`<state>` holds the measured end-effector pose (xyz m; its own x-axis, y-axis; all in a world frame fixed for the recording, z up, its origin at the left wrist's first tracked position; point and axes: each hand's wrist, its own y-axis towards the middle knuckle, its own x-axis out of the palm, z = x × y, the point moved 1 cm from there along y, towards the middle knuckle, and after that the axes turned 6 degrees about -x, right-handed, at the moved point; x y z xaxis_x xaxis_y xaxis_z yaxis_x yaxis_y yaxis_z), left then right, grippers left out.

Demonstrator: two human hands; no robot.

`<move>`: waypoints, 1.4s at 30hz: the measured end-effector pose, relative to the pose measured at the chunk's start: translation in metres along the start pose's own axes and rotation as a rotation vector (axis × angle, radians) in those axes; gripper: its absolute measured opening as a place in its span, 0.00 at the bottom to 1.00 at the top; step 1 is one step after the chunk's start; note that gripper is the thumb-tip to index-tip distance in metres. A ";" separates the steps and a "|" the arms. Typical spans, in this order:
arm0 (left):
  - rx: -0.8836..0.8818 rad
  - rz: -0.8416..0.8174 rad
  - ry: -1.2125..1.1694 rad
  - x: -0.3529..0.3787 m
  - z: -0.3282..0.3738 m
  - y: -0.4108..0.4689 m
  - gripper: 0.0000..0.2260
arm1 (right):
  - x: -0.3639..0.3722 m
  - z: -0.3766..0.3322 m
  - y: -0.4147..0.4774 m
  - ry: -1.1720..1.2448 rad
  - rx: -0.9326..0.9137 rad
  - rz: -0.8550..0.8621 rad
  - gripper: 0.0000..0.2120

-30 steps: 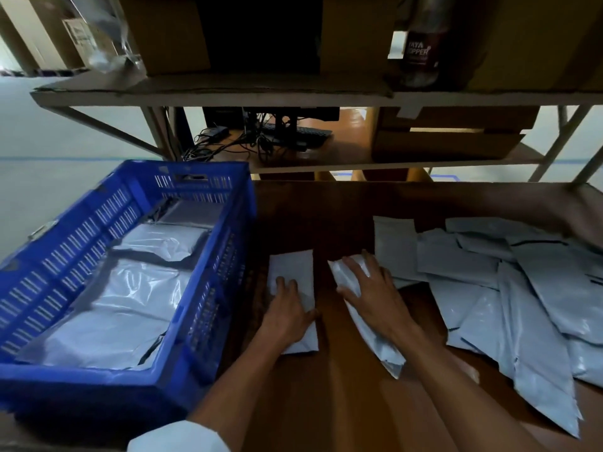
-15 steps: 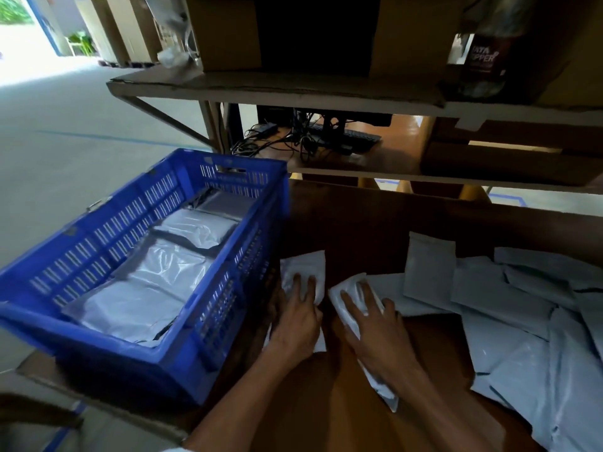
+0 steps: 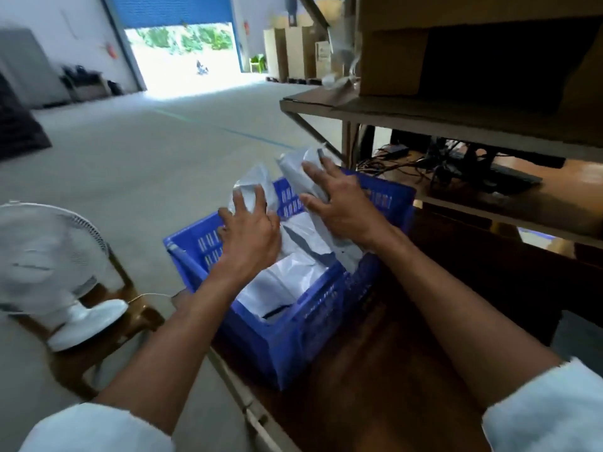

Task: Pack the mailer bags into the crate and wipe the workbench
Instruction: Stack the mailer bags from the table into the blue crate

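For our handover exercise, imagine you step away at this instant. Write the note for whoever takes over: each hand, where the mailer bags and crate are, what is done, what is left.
Left hand grips the first mailer bag above the blue crate.
Right hand grips the second mailer bag over its far end.
Done: several packed bags lie in the crate, which stands on the workbench.
Left: drop these two in, check the bench to the right, out of view, for more bags, then wipe. No cloth shows.
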<state>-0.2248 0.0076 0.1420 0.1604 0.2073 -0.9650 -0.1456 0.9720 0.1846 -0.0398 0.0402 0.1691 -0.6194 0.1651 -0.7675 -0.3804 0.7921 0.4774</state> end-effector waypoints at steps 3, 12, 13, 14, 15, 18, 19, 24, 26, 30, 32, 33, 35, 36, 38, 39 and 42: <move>-0.146 -0.178 -0.021 0.028 -0.015 0.007 0.26 | 0.048 -0.004 0.037 -0.149 -0.072 -0.268 0.28; -0.321 -0.523 0.221 0.047 -0.008 -0.003 0.25 | 0.146 0.039 0.046 -0.480 -0.143 -0.968 0.29; -0.284 -0.563 0.307 0.051 -0.010 -0.003 0.25 | 0.150 0.045 0.043 -0.470 -0.107 -1.020 0.31; -0.252 -0.582 0.406 0.054 -0.011 -0.004 0.25 | 0.151 0.049 0.040 -0.479 -0.075 -1.062 0.34; -0.229 -0.597 0.509 0.060 -0.014 -0.004 0.26 | 0.153 0.053 0.036 -0.492 -0.049 -1.090 0.36; -0.221 -0.633 0.612 0.072 -0.021 -0.005 0.29 | 0.154 0.056 0.027 -0.517 -0.030 -1.100 0.39; -0.217 -0.638 0.613 0.073 -0.023 -0.005 0.29 | 0.153 0.055 0.025 -0.510 -0.036 -1.098 0.39; -0.139 -0.555 0.603 0.058 -0.022 -0.008 0.23 | 0.129 0.044 0.026 -0.382 -0.050 -0.924 0.32; -0.111 -0.431 0.493 0.047 -0.019 -0.009 0.23 | 0.106 0.037 0.023 -0.316 -0.079 -0.660 0.23; 0.099 -0.130 0.198 0.025 0.012 -0.015 0.23 | 0.046 0.027 -0.002 -0.117 -0.011 -0.075 0.15; 0.260 0.001 0.097 0.018 0.042 -0.022 0.22 | 0.018 0.032 -0.030 -0.102 0.040 0.118 0.14; 0.340 0.048 0.049 0.017 0.059 -0.027 0.22 | 0.005 0.036 -0.049 -0.106 0.078 0.179 0.13; 0.480 0.083 -0.053 0.020 0.091 -0.039 0.20 | -0.019 0.050 -0.092 -0.133 0.174 0.251 0.14; 0.550 0.071 -0.098 0.024 0.108 -0.048 0.19 | -0.030 0.057 -0.118 -0.163 0.237 0.260 0.14; 0.693 0.023 -0.167 0.039 0.139 -0.067 0.19 | -0.048 0.073 -0.175 -0.227 0.378 0.255 0.14; 0.760 -0.012 -0.186 0.049 0.153 -0.079 0.19 | -0.055 0.080 -0.207 -0.253 0.454 0.262 0.14; 0.897 -0.188 -0.165 0.089 0.189 -0.120 0.20 | -0.073 0.087 -0.308 -0.308 0.705 0.314 0.14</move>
<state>-0.0087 -0.0691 0.0690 0.2519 -0.0157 -0.9676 0.6949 0.6989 0.1695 0.1828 -0.1648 0.0407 -0.3703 0.5120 -0.7751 0.3621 0.8479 0.3871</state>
